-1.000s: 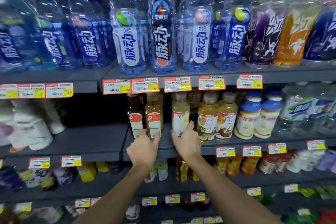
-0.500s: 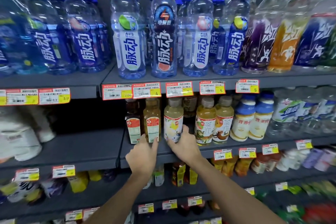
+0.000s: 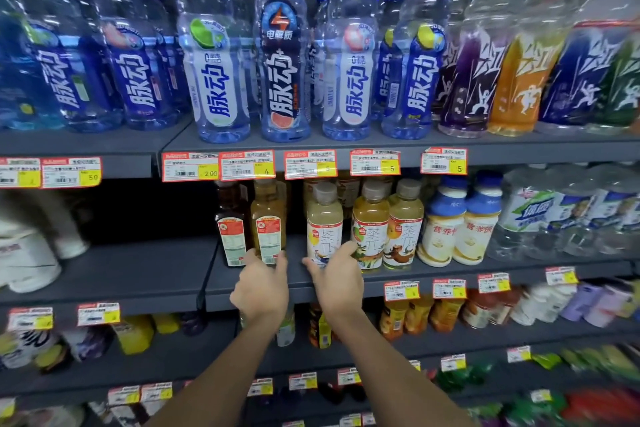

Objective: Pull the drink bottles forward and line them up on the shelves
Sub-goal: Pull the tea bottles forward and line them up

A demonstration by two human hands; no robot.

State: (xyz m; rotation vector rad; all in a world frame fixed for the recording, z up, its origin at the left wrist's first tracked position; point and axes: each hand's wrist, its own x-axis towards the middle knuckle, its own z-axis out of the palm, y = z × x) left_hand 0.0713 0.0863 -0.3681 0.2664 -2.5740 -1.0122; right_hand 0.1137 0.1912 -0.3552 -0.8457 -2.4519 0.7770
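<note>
head view: dark bottle (image 3: pixel 231 218) beside amber bottle (image 3: pixel 268 215), pale bottle (image 3: pixel 324 218) apart.

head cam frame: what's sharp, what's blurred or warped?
Head view: sharp mid-frame, on the left hand gripping the amber bottle and the right hand gripping the pale tea bottle; side edges and lower shelves smear; wide-angle warp leans the orange bottle; the recess at mid-left is near black.

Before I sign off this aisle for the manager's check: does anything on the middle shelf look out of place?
Yes. The dark bottle and the amber bottle in the left hand show small-print back panels, not fronts. A gap separates them from the pale tea bottle in the right hand.
</note>
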